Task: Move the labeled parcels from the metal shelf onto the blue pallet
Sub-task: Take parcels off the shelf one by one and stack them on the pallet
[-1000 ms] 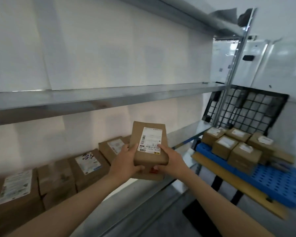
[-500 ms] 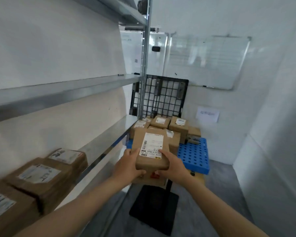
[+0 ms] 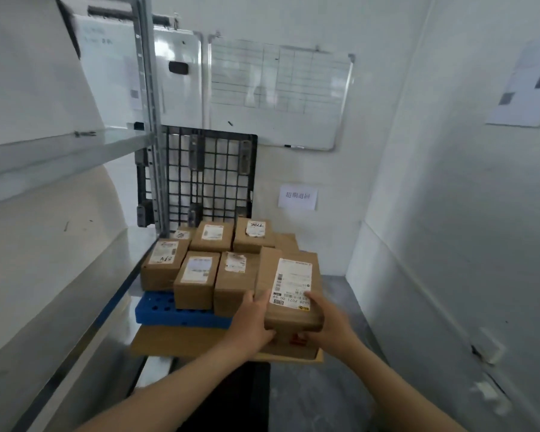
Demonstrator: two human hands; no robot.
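Hands: left hand (image 3: 252, 323) and right hand (image 3: 328, 322), fingers curled round the brown cardboard labelled parcel (image 3: 289, 307).
Parcel: held over the near right of the blue plastic pallet (image 3: 169, 310).
Risk: set too near the edge, it may tip off, or it may shove the neighbouring brown boxes (image 3: 197, 282).

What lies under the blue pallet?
A flat brown board sticks out beneath the blue pallet. The held parcel covers much of its right part; what supports the board is unclear.

Bare forearms (image 3: 175, 391) — left hand (image 3: 251, 324), right hand (image 3: 332, 327)
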